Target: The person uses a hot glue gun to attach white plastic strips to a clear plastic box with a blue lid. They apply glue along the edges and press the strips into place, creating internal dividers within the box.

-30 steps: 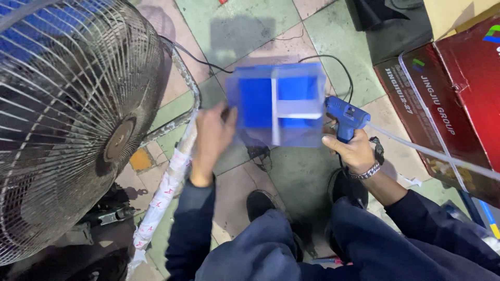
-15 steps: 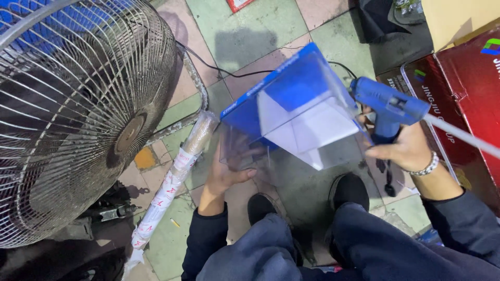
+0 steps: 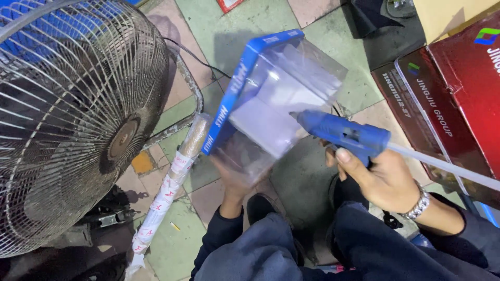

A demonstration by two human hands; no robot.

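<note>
My left hand [image 3: 235, 179] holds a clear plastic box with a blue rim [image 3: 271, 99] from below, tilted so its open side faces right. The fingers show through the clear wall. My right hand [image 3: 383, 179] grips a blue hot glue gun [image 3: 344, 134] with a white glue stick [image 3: 442, 166] jutting out of its back. The gun's nozzle points left and touches or nearly touches the box's clear side.
A large metal-caged floor fan [image 3: 78, 119] stands at the left, its black cable [image 3: 192, 54] running across the tiled floor. A wrapped roll [image 3: 169, 184] lies beside the fan base. Red cartons [image 3: 453, 99] are stacked at the right. My knees [image 3: 312, 250] fill the bottom.
My left hand has turned and tilted the box so its blue rim faces left. The glue gun has swung down and left until its nozzle meets the box's clear wall.
</note>
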